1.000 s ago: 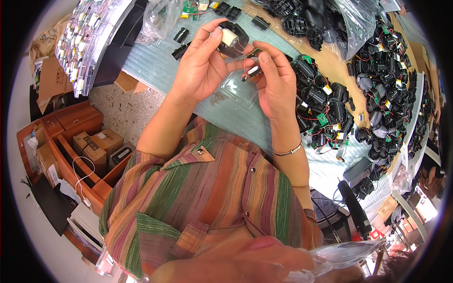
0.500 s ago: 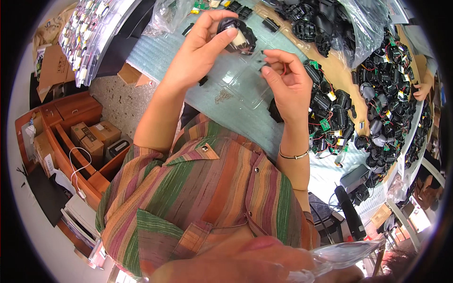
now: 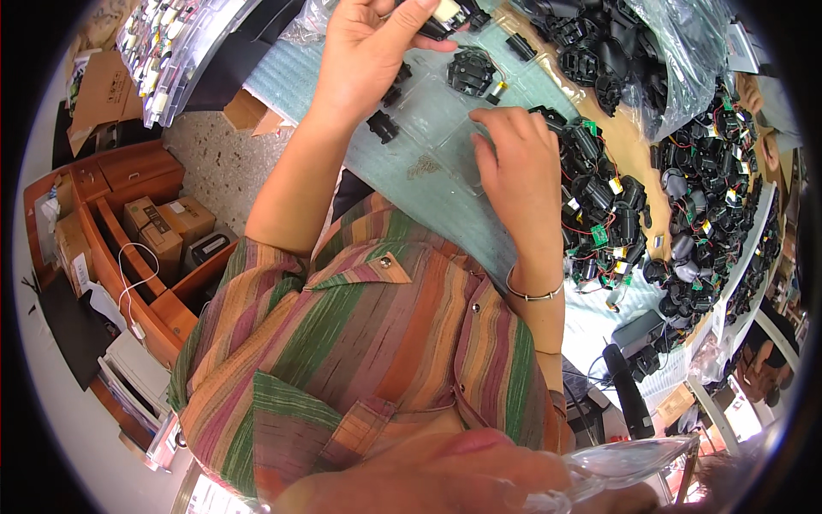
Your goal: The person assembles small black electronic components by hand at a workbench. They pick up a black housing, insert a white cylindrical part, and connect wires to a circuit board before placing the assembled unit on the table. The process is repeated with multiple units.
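Observation:
My left hand (image 3: 364, 51) is up at the far edge of the picture, closed around a black plastic housing (image 3: 435, 26) with a cream-coloured block on it. The top of that part runs out of the picture. Lower and to the right, my right hand (image 3: 518, 158) hovers over the table, its thumb apart from the bent fingers, with nothing visible in it. Between the hands a round black housing (image 3: 470, 71) lies on the pale green mat (image 3: 402, 184), a small white-and-yellow piece (image 3: 497, 91) on wires beside it. A clear plastic tray (image 3: 445, 141) sits under this area.
Small black parts (image 3: 383, 126) lie left of the tray, with a little heap of tiny pieces (image 3: 423, 167) nearby. Wired black assemblies (image 3: 599, 201) crowd the right. A clear bag of black shells (image 3: 599, 51) stands far right. A wooden drawer unit (image 3: 128, 193) is at left.
My left hand has moved up and away with the black housing. My right hand has loosened from its pinch near a thin red wire. The round housing on the mat has come into sight.

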`<move>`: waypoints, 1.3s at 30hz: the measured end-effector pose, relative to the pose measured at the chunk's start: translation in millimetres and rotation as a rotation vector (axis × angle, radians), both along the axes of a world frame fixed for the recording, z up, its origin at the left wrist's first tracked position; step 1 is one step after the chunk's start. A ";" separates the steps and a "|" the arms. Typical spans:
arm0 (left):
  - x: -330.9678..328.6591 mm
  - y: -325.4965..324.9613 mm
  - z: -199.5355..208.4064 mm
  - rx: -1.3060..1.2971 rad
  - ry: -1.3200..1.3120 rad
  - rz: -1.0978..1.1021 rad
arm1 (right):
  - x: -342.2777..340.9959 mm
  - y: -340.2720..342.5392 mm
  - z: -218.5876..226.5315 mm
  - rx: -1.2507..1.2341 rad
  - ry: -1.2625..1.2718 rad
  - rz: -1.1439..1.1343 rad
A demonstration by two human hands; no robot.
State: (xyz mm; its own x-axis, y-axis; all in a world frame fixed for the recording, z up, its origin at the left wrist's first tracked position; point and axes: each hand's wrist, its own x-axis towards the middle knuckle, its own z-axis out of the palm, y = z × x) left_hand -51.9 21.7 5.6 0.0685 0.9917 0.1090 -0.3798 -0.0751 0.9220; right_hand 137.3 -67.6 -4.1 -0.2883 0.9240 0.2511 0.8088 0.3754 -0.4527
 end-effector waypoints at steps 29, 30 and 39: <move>-4.9 -6.9 -5.8 -0.065 0.025 -0.068 | -87.2 7.1 -30.7 0.147 -0.090 0.363; -7.0 -7.6 -5.8 -0.079 -0.019 -0.099 | -85.0 6.6 -31.3 0.122 -0.048 0.379; 3.8 -15.5 -11.7 -0.112 -0.016 -0.153 | -20.4 2.3 9.1 0.071 0.663 0.177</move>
State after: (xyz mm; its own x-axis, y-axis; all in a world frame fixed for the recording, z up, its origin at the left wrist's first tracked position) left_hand -48.2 6.2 -6.1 0.2181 0.9759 0.0008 -0.3932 0.0871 0.9153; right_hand 116.9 -65.3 5.0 -0.1980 0.8519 0.4848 0.2930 0.5234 -0.8001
